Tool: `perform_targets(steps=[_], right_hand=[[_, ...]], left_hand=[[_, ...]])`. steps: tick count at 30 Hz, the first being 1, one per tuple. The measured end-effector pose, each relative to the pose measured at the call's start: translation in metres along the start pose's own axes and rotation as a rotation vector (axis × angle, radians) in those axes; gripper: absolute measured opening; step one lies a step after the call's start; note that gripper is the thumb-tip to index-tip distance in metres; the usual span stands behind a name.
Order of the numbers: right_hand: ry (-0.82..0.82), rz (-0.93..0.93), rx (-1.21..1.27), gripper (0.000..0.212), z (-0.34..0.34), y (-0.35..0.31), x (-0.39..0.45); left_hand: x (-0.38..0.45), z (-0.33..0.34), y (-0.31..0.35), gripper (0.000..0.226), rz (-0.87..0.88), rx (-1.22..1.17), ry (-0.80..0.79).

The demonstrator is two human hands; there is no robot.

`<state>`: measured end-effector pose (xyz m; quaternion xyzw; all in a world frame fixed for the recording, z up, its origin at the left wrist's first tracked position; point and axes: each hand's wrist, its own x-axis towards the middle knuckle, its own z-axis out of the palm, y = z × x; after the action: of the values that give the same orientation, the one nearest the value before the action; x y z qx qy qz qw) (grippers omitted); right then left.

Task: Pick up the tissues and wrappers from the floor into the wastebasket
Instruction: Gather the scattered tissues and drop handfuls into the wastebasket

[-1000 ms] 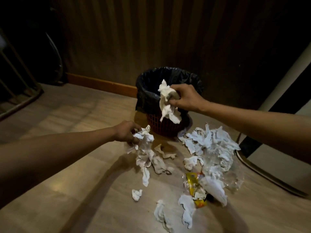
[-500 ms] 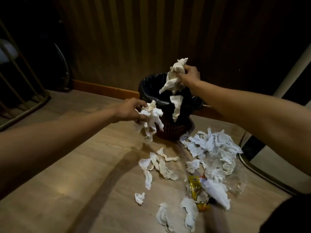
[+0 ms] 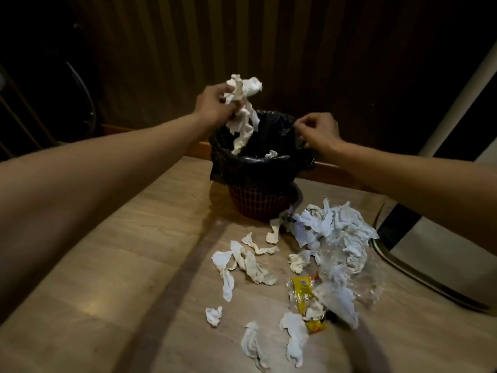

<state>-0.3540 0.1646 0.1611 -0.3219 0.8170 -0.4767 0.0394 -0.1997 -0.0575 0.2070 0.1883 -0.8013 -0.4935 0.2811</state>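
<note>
A red mesh wastebasket (image 3: 255, 203) with a black liner (image 3: 255, 168) stands on the wooden floor by the wall. My left hand (image 3: 215, 103) grips a bunch of white tissues (image 3: 243, 109) that hangs over the basket's opening. My right hand (image 3: 318, 131) is at the basket's right rim, its fingers pinched on the liner's edge. One tissue (image 3: 271, 153) lies inside the liner. More crumpled tissues (image 3: 247, 262) are scattered on the floor in front, with a bigger heap (image 3: 330, 230) to the right, a yellow wrapper (image 3: 302, 289) and clear plastic (image 3: 368, 286).
A dark panelled wall with a wooden baseboard (image 3: 199, 149) runs behind the basket. A metal-edged piece of furniture (image 3: 419, 275) sits at the right, close to the heap. A dark rack (image 3: 16, 114) stands at the far left.
My left hand rose from the floor with its tissues to above the basket. My right hand let its tissues go into the liner and dropped to the right rim.
</note>
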Motion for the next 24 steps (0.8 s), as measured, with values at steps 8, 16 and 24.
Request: perform_targets(steps=[8, 16, 24], right_hand=[[-0.143, -0.364, -0.363, 0.018, -0.005, 0.020, -0.053], [-0.423, -0.387, -0.481, 0.017, 0.005, 0.052, -0.070], [-0.808, -0.311, -0.705, 0.028, 0.054, 0.099, -0.077]], left_hand=[[0.034, 0.066, -0.014, 0.058, -0.225, 0.132, -0.073], [0.001, 0.046, -0.023, 0.040, 0.042, 0.404, -0.173], [-0.072, 0.012, -0.054, 0.014, 0.158, 0.721, -0.254]])
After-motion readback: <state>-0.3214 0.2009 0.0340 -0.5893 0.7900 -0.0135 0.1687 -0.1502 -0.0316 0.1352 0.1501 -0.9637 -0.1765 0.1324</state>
